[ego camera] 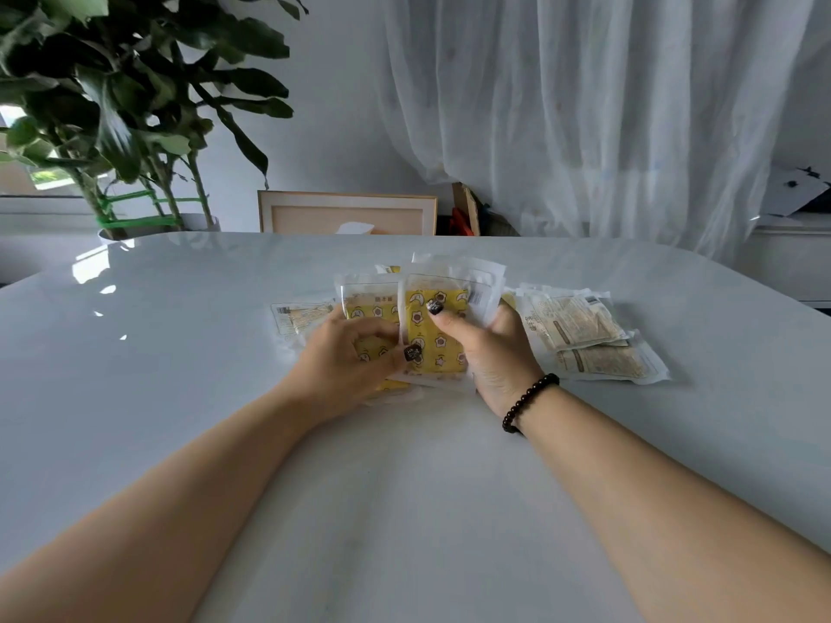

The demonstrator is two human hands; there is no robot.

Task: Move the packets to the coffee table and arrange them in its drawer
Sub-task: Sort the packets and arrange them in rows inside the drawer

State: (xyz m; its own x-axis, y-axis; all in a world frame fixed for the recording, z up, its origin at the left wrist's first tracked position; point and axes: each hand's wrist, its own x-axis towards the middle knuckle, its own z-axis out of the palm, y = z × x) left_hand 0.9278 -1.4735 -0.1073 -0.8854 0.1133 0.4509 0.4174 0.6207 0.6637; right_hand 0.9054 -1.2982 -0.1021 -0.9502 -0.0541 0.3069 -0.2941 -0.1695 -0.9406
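White tabletop [180,397] carries the packets [580,339]. Both hands gather them: the left hand [346,366] and right hand [490,353] grip a yellow packet [434,339] between thumb and fingers. The collecting step seems in hand; next they should be stacked and carried to the coffee table, not in view.

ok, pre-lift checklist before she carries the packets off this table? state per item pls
1. Right hand holds the yellow packets, thumb on the front: ok.
2. Left hand steadies the same bundle, thumb at its lower edge: ok.
3. All packets gathered: not ok. Two beige packets lie flat beside the right hand, and one more packet lies beyond the left hand.
4. Bundle squared up: not ok, the packets fan out unevenly.
5. Table bare between bundle and body: ok.
6. Coffee table and drawer ready: cannot tell, neither is in view.
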